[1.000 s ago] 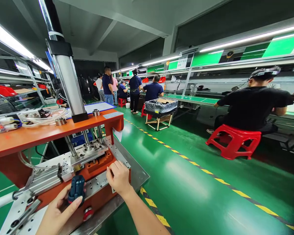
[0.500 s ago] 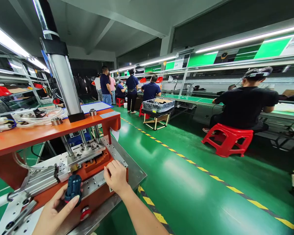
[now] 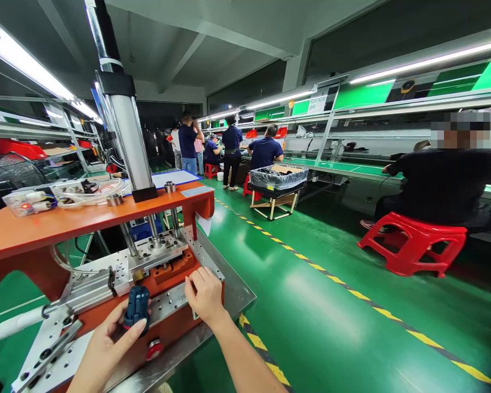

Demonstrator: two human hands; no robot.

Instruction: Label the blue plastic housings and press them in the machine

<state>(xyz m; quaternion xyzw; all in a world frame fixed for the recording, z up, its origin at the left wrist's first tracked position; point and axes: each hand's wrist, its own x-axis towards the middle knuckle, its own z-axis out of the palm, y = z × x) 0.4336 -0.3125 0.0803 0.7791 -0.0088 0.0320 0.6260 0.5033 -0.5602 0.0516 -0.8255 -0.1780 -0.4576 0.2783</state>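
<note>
My left hand (image 3: 110,338) holds a dark blue plastic part (image 3: 138,307) between thumb and fingers, upright in front of the orange press (image 3: 180,333). Curled fingers show on my right hand (image 3: 204,295), which rests at the perforated metal plate (image 3: 169,299) along the press's front edge; whether anything small is inside them is hidden. Behind both hands lies an orange fixture block (image 3: 174,268), under the press's steel plate (image 3: 159,251). A red button (image 3: 154,349) sits on the press front, below the blue part.
A metal cylinder (image 3: 131,142) rises from the press top. The steel table's corner (image 3: 245,295) juts out to the right. A person in black sits on a red stool (image 3: 417,245) at the right. Further back stand a plastic-lined bin (image 3: 278,179) and several people.
The whole view has shifted, so the press and both hands appear further right. My left hand still holds the blue part, and my right hand keeps its place at the plate.
</note>
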